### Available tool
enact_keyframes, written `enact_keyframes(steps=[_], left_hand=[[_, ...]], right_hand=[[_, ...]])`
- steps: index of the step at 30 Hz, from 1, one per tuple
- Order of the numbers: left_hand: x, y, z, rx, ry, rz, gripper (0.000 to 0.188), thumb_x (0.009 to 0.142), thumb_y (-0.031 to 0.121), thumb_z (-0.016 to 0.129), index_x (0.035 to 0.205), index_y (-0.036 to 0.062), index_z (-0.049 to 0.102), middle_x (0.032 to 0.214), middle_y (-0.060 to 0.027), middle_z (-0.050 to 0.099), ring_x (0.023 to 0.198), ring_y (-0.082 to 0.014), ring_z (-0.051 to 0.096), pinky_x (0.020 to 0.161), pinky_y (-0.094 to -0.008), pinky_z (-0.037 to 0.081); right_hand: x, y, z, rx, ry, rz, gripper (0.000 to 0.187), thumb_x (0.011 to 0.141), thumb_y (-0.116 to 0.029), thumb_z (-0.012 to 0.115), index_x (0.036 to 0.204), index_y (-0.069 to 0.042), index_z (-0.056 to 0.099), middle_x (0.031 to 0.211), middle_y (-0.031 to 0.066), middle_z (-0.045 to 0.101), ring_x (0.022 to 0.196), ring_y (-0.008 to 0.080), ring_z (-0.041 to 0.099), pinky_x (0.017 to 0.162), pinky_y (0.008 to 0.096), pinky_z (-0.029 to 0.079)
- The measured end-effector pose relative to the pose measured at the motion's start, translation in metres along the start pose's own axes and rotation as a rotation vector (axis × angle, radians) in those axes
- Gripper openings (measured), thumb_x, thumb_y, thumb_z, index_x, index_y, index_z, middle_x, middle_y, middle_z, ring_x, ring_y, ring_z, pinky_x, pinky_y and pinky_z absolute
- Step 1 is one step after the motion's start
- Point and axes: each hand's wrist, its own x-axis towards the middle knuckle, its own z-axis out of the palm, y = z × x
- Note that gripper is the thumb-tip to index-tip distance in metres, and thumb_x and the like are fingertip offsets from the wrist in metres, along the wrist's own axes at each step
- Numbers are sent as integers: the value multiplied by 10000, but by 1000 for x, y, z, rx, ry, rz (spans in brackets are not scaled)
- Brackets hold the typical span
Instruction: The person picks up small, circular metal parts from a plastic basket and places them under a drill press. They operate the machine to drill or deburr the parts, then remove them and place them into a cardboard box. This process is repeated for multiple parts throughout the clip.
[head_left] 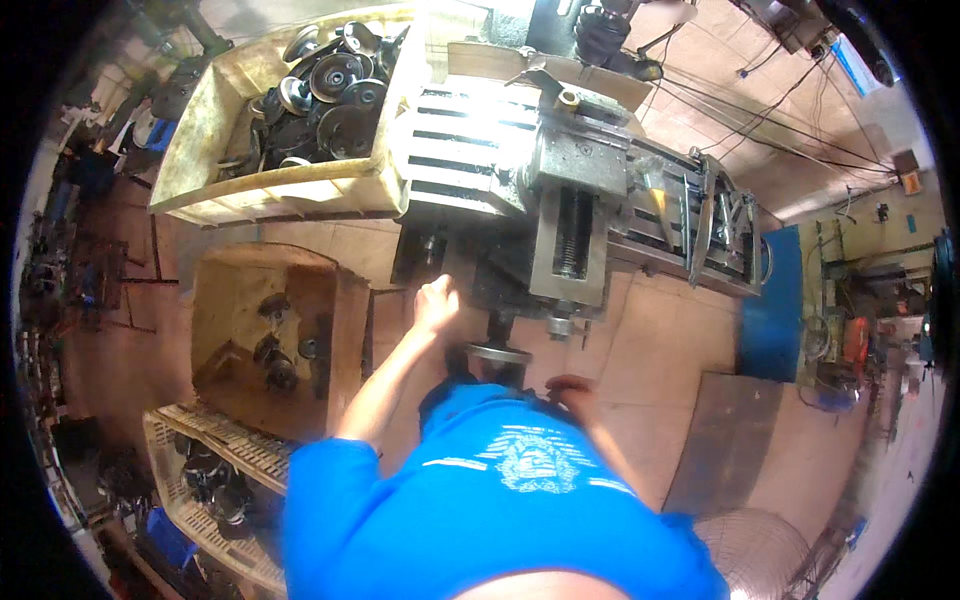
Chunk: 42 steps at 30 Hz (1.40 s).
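Note:
A milling machine with a slotted metal table [465,140] and a vise [580,160] stands in front of me. My left hand [437,305] is closed in a fist at the machine's front, just below a dark shaft end; what its fingers hold, if anything, is hidden. Between my hands, close to my body, is a round handwheel [499,354]. To the right of that wheel hangs my right hand [570,388], in shadow, its fingers loosely stretched toward the left and nothing visible in them.
A cream crate [280,202] full of metal pulley-like wheels [335,75] stands at the far left. Below it are a worn box [225,300] with a few dark parts and a slatted crate [165,450] of more parts. Metal bars lie on the table's right; cables cross the floor behind.

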Motion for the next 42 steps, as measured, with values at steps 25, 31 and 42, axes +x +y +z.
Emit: enact_keyframes(steps=[25,31,42], left_hand=[[30,2,-10,360,-491,284,322,804,286,568,1050,82,539,787,-183,622,725,-343,614,603,-439,485],[39,105,-219,-207,13,754,192,734,54,612,922,30,638,760,-126,632,654,-234,626,597,-309,503],[202,108,-293,794,165,523,256,750,170,589,1004,140,578,924,-92,567,741,-276,625,617,-416,483]], right_hand=[[5,-18,12,207,222,-105,250,689,33,515,910,75,625,839,114,641,749,170,608,689,270,489],[-1,6,2,164,316,-92,271,660,55,509,902,58,633,823,116,648,747,176,622,668,274,497],[21,-26,-16,64,307,-228,230,656,24,530,853,50,646,800,119,656,736,172,625,658,270,493]])
